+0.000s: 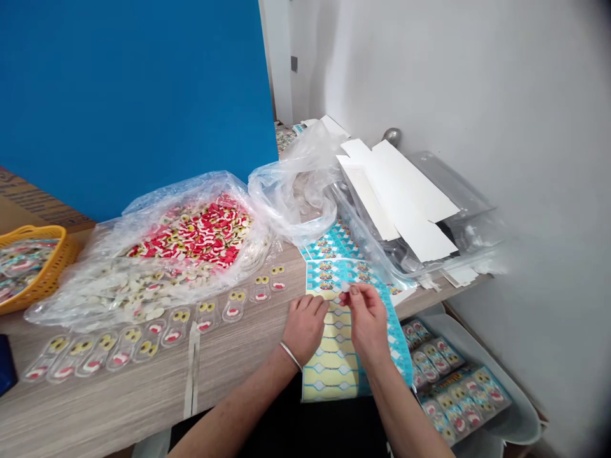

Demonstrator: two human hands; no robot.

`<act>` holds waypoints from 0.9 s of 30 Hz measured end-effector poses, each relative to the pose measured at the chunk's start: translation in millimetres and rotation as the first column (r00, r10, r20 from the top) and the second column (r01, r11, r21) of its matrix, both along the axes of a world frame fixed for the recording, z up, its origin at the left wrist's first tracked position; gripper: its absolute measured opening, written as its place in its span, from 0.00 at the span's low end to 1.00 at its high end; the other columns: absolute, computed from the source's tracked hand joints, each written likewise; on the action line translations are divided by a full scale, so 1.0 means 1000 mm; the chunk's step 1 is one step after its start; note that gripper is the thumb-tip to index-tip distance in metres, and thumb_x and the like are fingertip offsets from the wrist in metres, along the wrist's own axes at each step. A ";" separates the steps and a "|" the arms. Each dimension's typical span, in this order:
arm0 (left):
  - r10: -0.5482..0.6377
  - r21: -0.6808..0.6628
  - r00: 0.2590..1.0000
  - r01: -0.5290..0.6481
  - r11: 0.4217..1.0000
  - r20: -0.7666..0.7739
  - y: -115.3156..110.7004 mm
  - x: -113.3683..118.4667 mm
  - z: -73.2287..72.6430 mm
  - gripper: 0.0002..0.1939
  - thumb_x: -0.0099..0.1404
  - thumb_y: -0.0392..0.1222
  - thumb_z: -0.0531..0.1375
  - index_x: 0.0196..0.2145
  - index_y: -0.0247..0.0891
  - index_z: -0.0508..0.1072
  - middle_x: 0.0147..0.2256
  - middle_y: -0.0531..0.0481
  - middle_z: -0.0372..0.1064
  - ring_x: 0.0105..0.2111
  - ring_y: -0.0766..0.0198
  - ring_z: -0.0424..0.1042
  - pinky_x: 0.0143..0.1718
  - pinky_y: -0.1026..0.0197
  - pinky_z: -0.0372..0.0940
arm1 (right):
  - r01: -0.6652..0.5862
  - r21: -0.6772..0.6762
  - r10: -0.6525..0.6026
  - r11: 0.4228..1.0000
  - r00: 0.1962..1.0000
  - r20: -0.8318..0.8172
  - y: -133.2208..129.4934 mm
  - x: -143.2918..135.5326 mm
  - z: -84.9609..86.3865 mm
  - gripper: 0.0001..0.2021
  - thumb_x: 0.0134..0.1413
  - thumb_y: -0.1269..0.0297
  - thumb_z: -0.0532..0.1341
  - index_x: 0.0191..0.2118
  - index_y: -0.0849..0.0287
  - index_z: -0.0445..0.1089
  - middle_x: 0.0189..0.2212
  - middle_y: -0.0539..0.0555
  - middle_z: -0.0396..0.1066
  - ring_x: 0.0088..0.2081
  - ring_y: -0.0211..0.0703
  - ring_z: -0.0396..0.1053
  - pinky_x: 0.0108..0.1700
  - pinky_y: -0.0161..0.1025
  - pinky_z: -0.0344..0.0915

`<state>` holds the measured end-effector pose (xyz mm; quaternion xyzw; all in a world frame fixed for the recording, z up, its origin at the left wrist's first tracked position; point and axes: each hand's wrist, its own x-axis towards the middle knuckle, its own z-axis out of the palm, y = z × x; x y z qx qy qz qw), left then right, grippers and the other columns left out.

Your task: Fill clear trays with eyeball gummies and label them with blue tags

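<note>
A sheet of blue stickers (pixel 329 275) lies at the table's front edge, with bare yellow backing (pixel 334 369) on its lower left part. My right hand (pixel 370 321) is above the sheet, thumb and forefinger pinching a small whitish sticker (pixel 345 287). On the sheet's left edge rests my left hand (pixel 305 327), its fingers curled in and their tips hidden. To the left, a slanting row of small clear plastic shells (pixel 125 350) holds yellow eye pieces and red-and-white mouth pieces.
Behind the row lies a clear bag (pixel 95 267) of loose eyes and mouths. A yellow basket (pixel 67 254) of filled packs stands far left. White cardboard (pixel 405 197) lies on a clear plastic bin at right. Packed trays (pixel 468 407) sit below the table's right edge.
</note>
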<state>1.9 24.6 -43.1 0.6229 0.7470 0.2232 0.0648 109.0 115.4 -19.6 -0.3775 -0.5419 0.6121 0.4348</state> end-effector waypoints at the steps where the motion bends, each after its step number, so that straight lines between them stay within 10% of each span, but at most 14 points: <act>1: 0.016 0.000 0.999 -0.016 1.000 0.040 0.004 0.000 -0.003 0.18 0.66 0.31 0.53 0.52 0.39 0.70 0.50 0.42 0.71 0.50 0.51 0.66 0.49 0.46 0.57 | 0.061 0.083 -0.059 0.995 0.998 -0.022 -0.004 0.003 0.010 0.08 0.62 0.58 0.58 0.40 0.57 0.67 0.34 0.53 0.71 0.34 0.42 0.70 0.39 0.42 0.69; 5: 0.086 0.052 0.800 -0.145 0.988 0.594 0.008 0.003 0.005 0.11 0.67 0.38 0.54 0.43 0.39 0.75 0.44 0.42 0.74 0.46 0.54 0.69 0.51 0.49 0.58 | 0.091 0.570 -0.138 0.816 0.990 0.039 -0.018 0.009 0.028 0.06 0.62 0.69 0.57 0.43 0.55 0.68 0.41 0.55 0.70 0.45 0.46 0.70 0.48 0.48 0.68; 9: 0.053 -0.111 -0.148 -0.419 0.901 0.988 -0.015 0.007 0.033 0.18 0.67 0.55 0.54 0.39 0.37 0.74 0.36 0.44 0.75 0.36 0.60 0.73 0.41 0.56 0.66 | -0.222 0.795 -0.016 0.564 0.960 0.279 -0.038 -0.002 0.012 0.11 0.59 0.76 0.58 0.45 0.56 0.69 0.42 0.56 0.72 0.47 0.47 0.68 0.51 0.50 0.67; 11: -0.004 -0.200 -0.381 -0.493 0.847 0.925 -0.035 0.002 0.042 0.15 0.60 0.51 0.63 0.36 0.36 0.73 0.35 0.46 0.75 0.33 0.63 0.73 0.38 0.62 0.66 | -0.374 0.798 0.068 0.472 0.918 0.390 -0.051 -0.010 0.007 0.13 0.59 0.76 0.58 0.48 0.56 0.69 0.44 0.57 0.73 0.51 0.50 0.66 0.53 0.52 0.65; 15: 0.024 -0.375 -0.481 -0.651 0.660 0.876 -0.080 -0.033 0.043 0.13 0.51 0.37 0.70 0.33 0.36 0.71 0.32 0.50 0.76 0.29 0.66 0.74 0.32 0.65 0.68 | -0.660 0.685 0.314 0.310 0.751 0.581 -0.059 -0.036 0.012 0.15 0.60 0.69 0.58 0.52 0.55 0.68 0.53 0.57 0.70 0.58 0.52 0.61 0.57 0.53 0.61; 19: 0.043 -0.419 -0.451 -0.786 0.455 0.891 -0.121 -0.069 0.039 0.09 0.55 0.32 0.66 0.32 0.36 0.70 0.33 0.48 0.76 0.31 0.62 0.77 0.32 0.62 0.71 | -0.775 0.487 0.227 0.402 0.600 0.767 -0.024 -0.085 0.017 0.22 0.58 0.67 0.58 0.58 0.60 0.63 0.58 0.61 0.64 0.59 0.52 0.60 0.60 0.51 0.57; 23: 0.034 -0.400 -0.425 -0.820 0.409 0.905 -0.152 -0.081 0.041 0.09 0.55 0.33 0.66 0.33 0.36 0.70 0.32 0.49 0.76 0.29 0.63 0.77 0.29 0.64 0.71 | -0.897 0.272 0.159 0.348 0.343 0.926 0.015 -0.135 0.011 0.33 0.50 0.63 0.64 0.62 0.62 0.59 0.63 0.64 0.58 0.61 0.58 0.56 0.59 0.52 0.55; 27: 0.025 -0.392 -0.421 -0.821 0.415 0.907 -0.169 -0.079 0.040 0.12 0.52 0.36 0.69 0.32 0.36 0.71 0.31 0.50 0.76 0.28 0.64 0.76 0.30 0.64 0.72 | -0.929 0.216 0.164 0.301 0.273 0.948 0.019 -0.134 0.007 0.29 0.49 0.62 0.64 0.58 0.61 0.63 0.57 0.62 0.65 0.56 0.56 0.60 0.57 0.49 0.56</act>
